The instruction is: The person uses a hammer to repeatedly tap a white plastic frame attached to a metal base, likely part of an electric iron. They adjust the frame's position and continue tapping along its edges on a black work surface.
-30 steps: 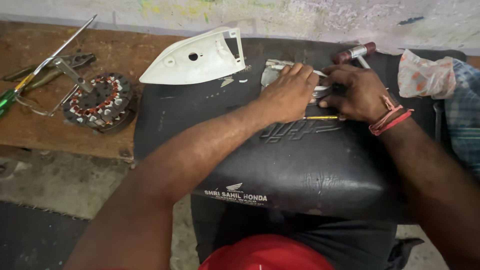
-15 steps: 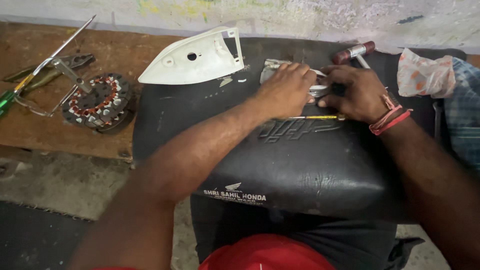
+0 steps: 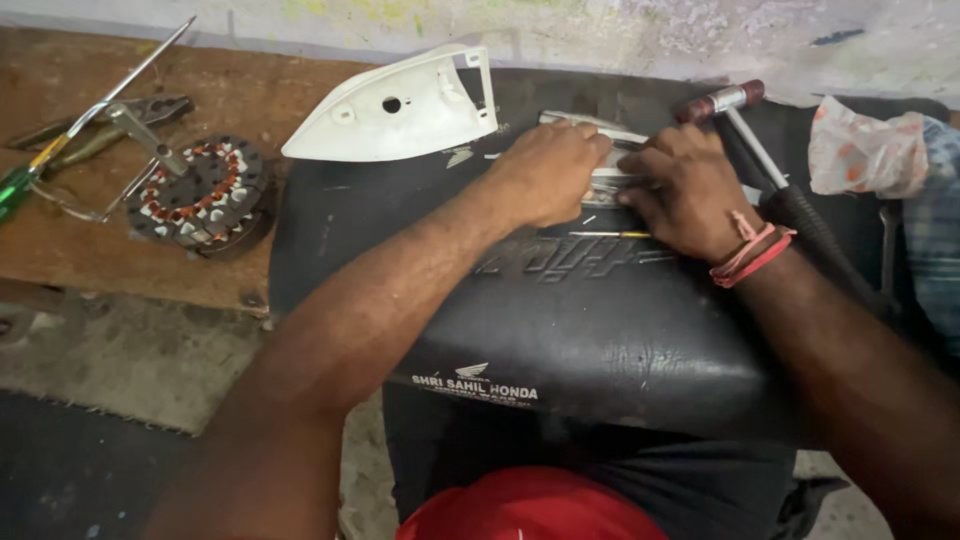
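A worn wooden bench stands against a stained pale wall.

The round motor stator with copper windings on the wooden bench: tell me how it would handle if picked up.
The round motor stator with copper windings probably feels heavy for its size, being a stacked metal core. It lies flat on the wooden bench, so rolling seems unlikely. Its exposed windings could snag or scrape.
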